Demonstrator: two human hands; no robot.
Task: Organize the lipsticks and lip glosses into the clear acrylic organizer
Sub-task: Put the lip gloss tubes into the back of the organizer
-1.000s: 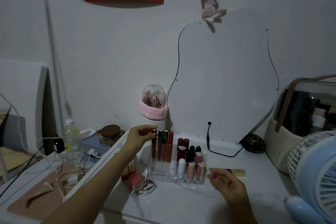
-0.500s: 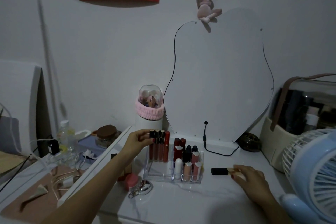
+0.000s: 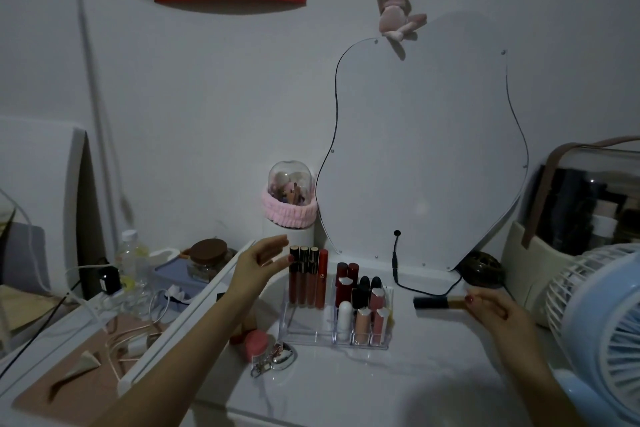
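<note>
Left hand [image 3: 258, 262] has let go — fingers spread beside slim gloss tubes [image 3: 307, 277]; right hand [image 3: 491, 310] pinches a black-gold lipstick [image 3: 439, 303].

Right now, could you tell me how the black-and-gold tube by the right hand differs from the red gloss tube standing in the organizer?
The black-and-gold tube lies flat on the table, outside the organizer; the red gloss tube stands upright in its back-left compartment. The first is black with a gold end, the second red all over. The right hand pinches the first; the left hand, fingers open, touches neither. Both are slim lip-product tubes.
</note>
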